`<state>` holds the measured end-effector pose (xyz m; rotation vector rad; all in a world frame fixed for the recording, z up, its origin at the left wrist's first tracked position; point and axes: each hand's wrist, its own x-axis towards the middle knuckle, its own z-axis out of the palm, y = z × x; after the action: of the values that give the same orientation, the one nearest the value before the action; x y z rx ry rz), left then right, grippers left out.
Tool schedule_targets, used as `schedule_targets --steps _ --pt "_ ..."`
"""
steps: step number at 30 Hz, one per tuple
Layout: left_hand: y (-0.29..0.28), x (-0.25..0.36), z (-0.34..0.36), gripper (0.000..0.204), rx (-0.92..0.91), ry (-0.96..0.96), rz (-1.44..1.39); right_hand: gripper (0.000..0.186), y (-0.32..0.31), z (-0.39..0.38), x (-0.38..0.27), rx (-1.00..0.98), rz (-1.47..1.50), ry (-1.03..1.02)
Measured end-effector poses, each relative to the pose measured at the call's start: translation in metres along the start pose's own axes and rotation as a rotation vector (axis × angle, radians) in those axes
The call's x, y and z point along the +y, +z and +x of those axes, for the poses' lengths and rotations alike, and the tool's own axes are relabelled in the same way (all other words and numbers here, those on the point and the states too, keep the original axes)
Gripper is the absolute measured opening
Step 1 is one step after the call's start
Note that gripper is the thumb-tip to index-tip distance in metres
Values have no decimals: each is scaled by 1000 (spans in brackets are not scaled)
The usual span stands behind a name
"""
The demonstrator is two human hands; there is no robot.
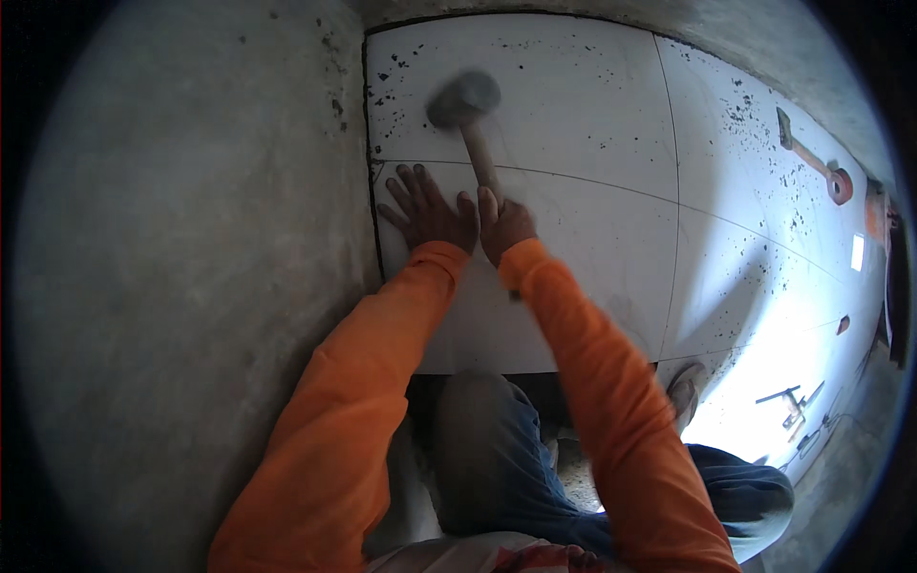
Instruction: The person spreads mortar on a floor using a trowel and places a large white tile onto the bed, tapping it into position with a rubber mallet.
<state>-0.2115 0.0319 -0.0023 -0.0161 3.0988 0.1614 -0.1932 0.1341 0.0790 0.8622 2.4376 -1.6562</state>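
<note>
A rubber mallet point(465, 99) with a dark grey head and wooden handle is in my right hand point(506, 229), whose fingers wrap around the handle's lower end. Its head, slightly blurred, is over the far white floor tile point(564, 105); whether it touches the surface I cannot tell. Close by on the left, my left hand point(430, 212) lies flat with its fingers spread on the nearer white tile point(592, 258), next to the joint line. My two thumbs nearly meet.
A grey wall point(210, 239) runs along the left, with a narrow dark gap beside the tiles. Dark crumbs dot the surface. At the right lie a hammer-like tool point(810, 158), a red-brown roll point(839, 186) and some metal tools point(793, 409). A dark opening borders the near tile by my knee.
</note>
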Motion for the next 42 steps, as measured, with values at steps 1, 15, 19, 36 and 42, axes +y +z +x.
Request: schedule_targets --steps 1,15,19,36,42 --pt "0 -6 -2 77 -18 -1 24 50 -4 1 -4 -204 -140 110" --pt "4 -15 -4 76 15 48 32 36 -189 23 174 390 -866 -369" --pt "2 -4 -4 77 0 53 20 72 -325 -18 280 634 -176 463" --pt "8 -14 -7 72 63 50 -71 29 -127 -331 255 -910 -806 -360" --pt "10 -20 -12 68 109 55 -82 26 -121 -350 250 -654 -830 -695"
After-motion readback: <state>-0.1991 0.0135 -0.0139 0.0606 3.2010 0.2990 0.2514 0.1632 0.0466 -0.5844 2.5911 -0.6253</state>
